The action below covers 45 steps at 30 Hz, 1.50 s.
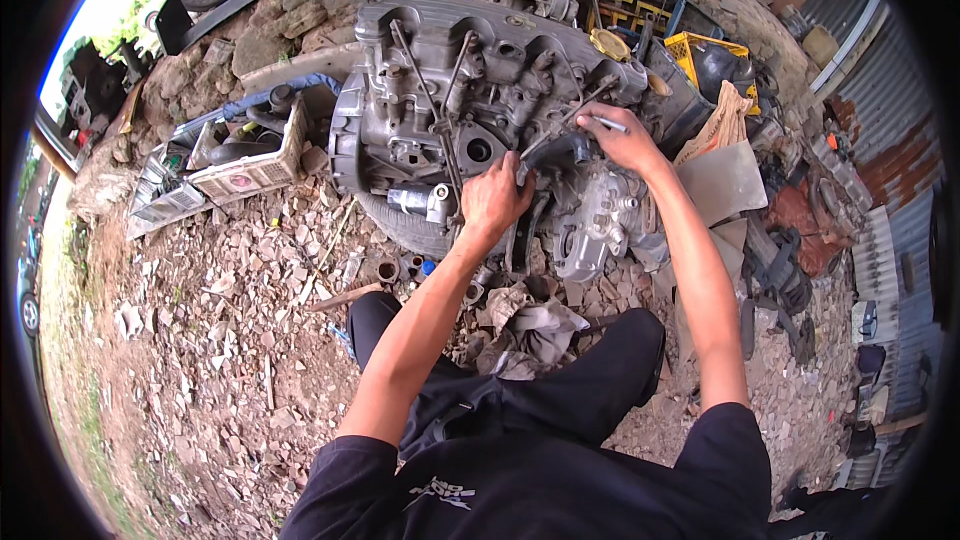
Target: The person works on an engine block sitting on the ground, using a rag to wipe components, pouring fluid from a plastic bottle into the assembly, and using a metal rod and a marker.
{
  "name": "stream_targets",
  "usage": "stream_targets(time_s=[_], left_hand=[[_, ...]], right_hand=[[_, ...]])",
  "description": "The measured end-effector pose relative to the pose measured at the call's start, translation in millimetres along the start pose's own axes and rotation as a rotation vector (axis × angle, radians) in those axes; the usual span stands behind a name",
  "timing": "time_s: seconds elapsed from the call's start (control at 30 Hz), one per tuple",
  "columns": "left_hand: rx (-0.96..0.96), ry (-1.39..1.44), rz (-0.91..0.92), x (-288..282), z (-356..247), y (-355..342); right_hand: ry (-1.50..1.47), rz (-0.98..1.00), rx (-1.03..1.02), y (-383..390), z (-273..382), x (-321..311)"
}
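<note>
A large grey engine (pixel 430 90) lies in front of me, partly resting on a tyre (pixel 405 230). Low on its near side is my left hand (pixel 492 198), fingers curled at the engine beside a round dark opening; what they grip, if anything, is hidden. My right hand (pixel 622 140) is closed on a slim silver rod-like tool (pixel 608 124) next to a dark curved pipe (pixel 565 150). Thin metal fuel lines (pixel 425 70) run across the engine's face. Below my right hand sits a cast aluminium housing (pixel 598 225).
A pale plastic crate (pixel 250 170) of parts stands left of the engine. At the right lie a yellow crate (pixel 682 60) and a flat grey sheet (pixel 722 183). Crumpled rags (pixel 535 330) lie between my knees on rubble-strewn ground (pixel 220 340). Corrugated metal (pixel 890 100) borders the right.
</note>
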<state>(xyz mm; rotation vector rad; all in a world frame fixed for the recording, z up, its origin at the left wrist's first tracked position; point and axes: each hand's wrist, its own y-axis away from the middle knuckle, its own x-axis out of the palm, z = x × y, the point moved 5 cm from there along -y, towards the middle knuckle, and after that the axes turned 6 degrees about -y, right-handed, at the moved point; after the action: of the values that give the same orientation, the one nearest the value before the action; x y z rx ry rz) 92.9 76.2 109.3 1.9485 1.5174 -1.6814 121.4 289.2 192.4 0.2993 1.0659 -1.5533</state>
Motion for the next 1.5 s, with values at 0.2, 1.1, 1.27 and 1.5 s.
stream_targets(time_s=[0.2, 1.1, 1.27, 1.5], left_hand=[[0.017, 0.021, -0.018, 2, 0, -1], [-0.012, -0.085, -0.023, 6, -3, -5], [-0.015, -0.085, -0.017, 6, -1, -2], [-0.007, -0.067, -0.012, 5, -2, -4]], right_hand=[[0.136, 0.103, -0.01, 2, -15, -20], [0.143, -0.14, 0.357, -8, -49, -35], [0.157, -0.181, 0.354, -6, -30, -36], [0.131, -0.18, 0.341, 2, -31, -34]])
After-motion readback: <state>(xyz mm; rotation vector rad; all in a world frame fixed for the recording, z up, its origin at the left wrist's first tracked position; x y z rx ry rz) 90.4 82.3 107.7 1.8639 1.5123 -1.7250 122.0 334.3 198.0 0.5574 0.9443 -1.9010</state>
